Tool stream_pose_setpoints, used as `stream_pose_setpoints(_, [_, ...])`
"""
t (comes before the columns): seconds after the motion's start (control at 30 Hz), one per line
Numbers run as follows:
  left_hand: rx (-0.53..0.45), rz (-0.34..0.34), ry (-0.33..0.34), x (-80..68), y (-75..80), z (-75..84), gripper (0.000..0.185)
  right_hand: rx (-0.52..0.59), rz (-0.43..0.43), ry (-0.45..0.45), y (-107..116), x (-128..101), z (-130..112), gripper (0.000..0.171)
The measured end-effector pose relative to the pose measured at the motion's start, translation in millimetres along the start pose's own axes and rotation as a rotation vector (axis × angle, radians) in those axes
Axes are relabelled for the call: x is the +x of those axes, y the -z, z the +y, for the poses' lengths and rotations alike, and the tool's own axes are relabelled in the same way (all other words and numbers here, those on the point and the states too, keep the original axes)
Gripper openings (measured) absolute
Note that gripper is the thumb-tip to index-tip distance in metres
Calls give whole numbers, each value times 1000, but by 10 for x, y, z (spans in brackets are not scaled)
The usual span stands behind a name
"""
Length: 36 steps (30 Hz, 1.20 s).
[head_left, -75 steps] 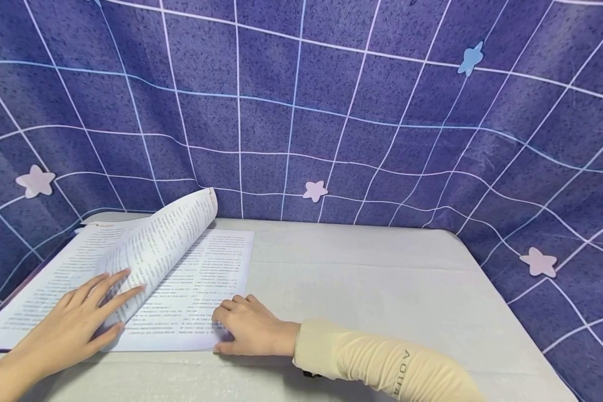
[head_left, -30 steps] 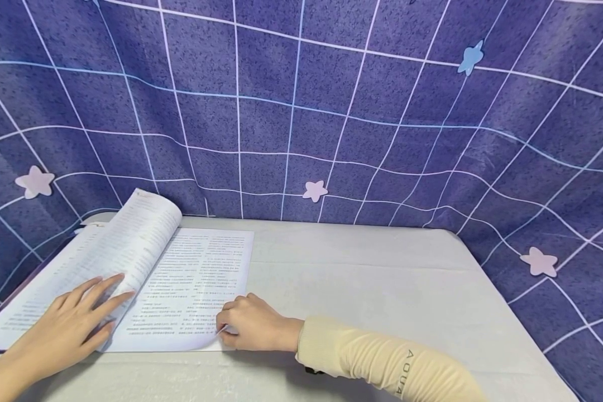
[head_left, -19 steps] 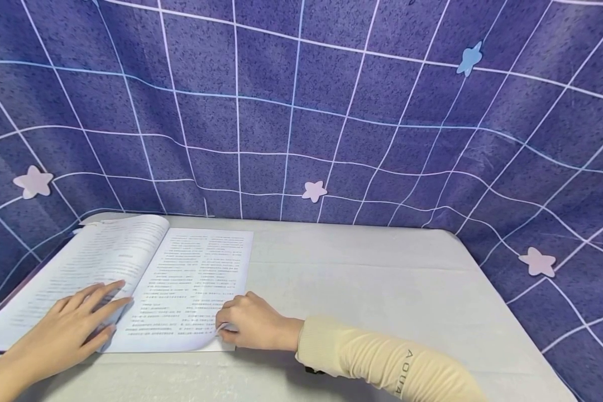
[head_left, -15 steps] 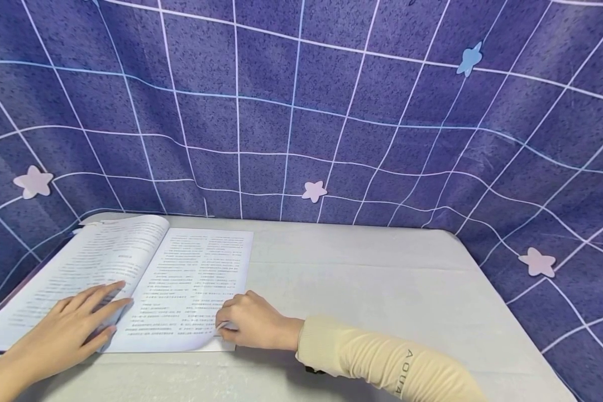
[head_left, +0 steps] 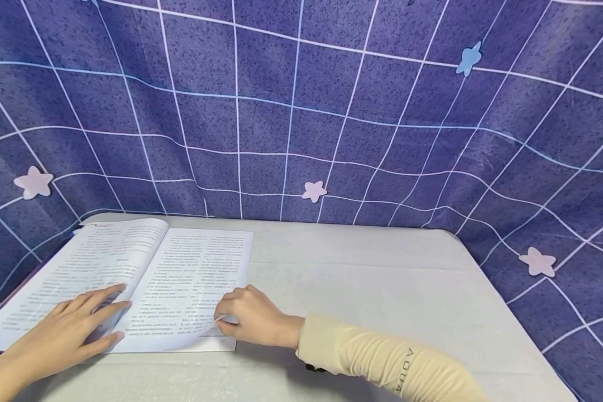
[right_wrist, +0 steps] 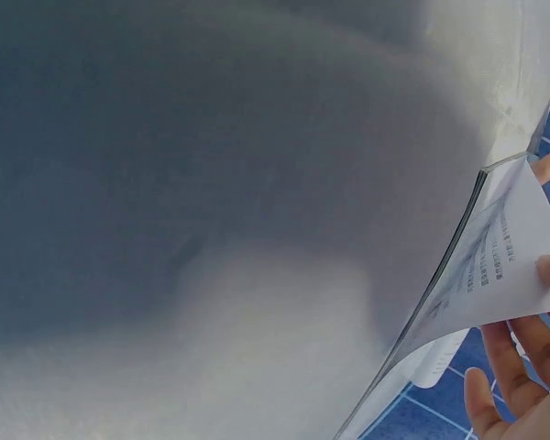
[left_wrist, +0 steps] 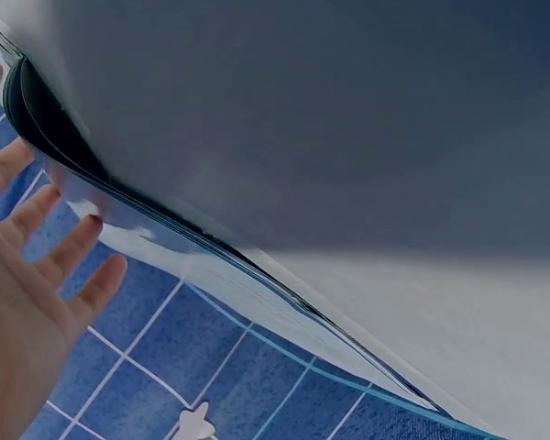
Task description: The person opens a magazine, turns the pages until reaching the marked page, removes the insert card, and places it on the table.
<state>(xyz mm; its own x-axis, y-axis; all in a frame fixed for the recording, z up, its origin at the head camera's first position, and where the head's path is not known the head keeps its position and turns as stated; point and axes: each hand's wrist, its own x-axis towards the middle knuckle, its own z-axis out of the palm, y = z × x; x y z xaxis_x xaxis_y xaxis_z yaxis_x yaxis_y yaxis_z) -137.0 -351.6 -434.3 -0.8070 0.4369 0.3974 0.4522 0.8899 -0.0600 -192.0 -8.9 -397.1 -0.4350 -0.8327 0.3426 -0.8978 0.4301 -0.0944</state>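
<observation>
An open book [head_left: 196, 279] with dense printed text lies on the left part of the table. My left hand [head_left: 75, 326] rests with spread fingers on its left-hand page, the fingertips near the spine. In the left wrist view that hand [left_wrist: 37, 266] shows beside the book's lower edge [left_wrist: 211, 240]. At the lower right corner my right hand [head_left: 253, 315] pinches a page between thumb and fingers. The corner is curled up, baring a strip of the sheet beneath. The right wrist view shows the lifted page [right_wrist: 504, 266] under my thumb.
A pale cloth-covered table [head_left: 362, 279] stretches to the right of the book. Behind it hangs a purple-blue curtain [head_left: 331, 111] with a line grid and star shapes. A cream sleeve [head_left: 382, 354] covers my right forearm.
A raised page has fallen over to the left and lies flat. My right hand has taken hold of the lower right page corner and lifted it slightly, showing more of the sheet below.
</observation>
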Motion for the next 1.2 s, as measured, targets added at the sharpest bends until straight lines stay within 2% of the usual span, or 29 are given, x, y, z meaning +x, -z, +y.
stream_pose_setpoints(0.17, [-12, -20, 12, 20, 25, 28, 57, 11, 44, 0, 1, 8, 9, 8])
stream_pose_setpoints(0.37, [-30, -8, -1, 37, 32, 53, 64, -5, 92, -7, 36, 26, -6, 9])
stream_pose_setpoints(0.67, [-86, -46, 25, 46, 55, 95, 72, 17, 139, -25, 60, 45, -13, 10])
stream_pose_setpoints(1.2, [-39, -25, 2, 69, 73, 134, 75, 36, 186, -33, 87, 66, -33, 10])
